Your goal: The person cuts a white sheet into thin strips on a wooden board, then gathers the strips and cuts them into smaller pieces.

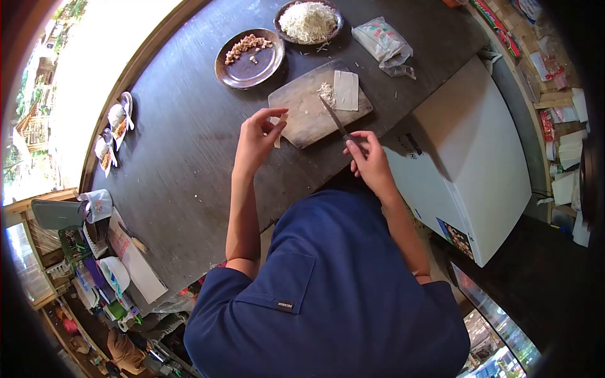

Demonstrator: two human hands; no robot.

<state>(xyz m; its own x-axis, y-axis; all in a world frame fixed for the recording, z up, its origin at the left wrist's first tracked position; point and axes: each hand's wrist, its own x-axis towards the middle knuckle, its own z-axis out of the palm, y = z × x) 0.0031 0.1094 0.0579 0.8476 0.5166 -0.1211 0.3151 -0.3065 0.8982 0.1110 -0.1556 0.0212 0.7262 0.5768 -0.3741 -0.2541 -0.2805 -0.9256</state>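
Observation:
My right hand (370, 165) is wrapped around the dark handle of a knife (331, 114), whose blade points up and left over the cutting board (297, 104). At the board's left edge, my left hand (257, 142) pinches a thin pale slice (277, 140) between thumb and fingers. A white rectangular slab (346, 90) lies flat on the right part of the board. Beside it sits a small heap of thin white shreds (326, 93), close to the knife tip.
Behind the board stand a brown plate (271, 70) with small brown pieces and a dark plate heaped with white shreds (308, 22). A plastic-wrapped packet (382, 43) lies to their right. Two servings of food (118, 120) are far left. A white freezer (463, 164) adjoins the table's right side.

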